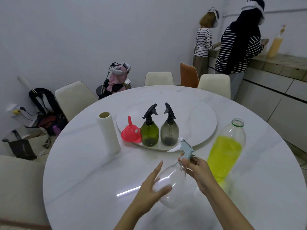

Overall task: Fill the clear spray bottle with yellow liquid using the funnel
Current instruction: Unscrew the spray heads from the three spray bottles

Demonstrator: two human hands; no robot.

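Note:
The clear spray bottle [171,181] is tilted above the table in front of me, empty, with a pale blue and white spray head [185,148]. My left hand [152,188] holds its body from the left. My right hand [196,170] is closed around the neck just under the spray head. A large open plastic bottle of yellow liquid [226,153] stands just right of my hands, about two-thirds full. The red funnel [131,131] rests mouth-down on the round turntable [199,123].
A green spray bottle [149,128] and a grey spray bottle [169,128] stand on the turntable beside the funnel. A paper towel roll [108,131] stands to the left. Chairs ring the white table [86,171]. Two people work at the far right counter.

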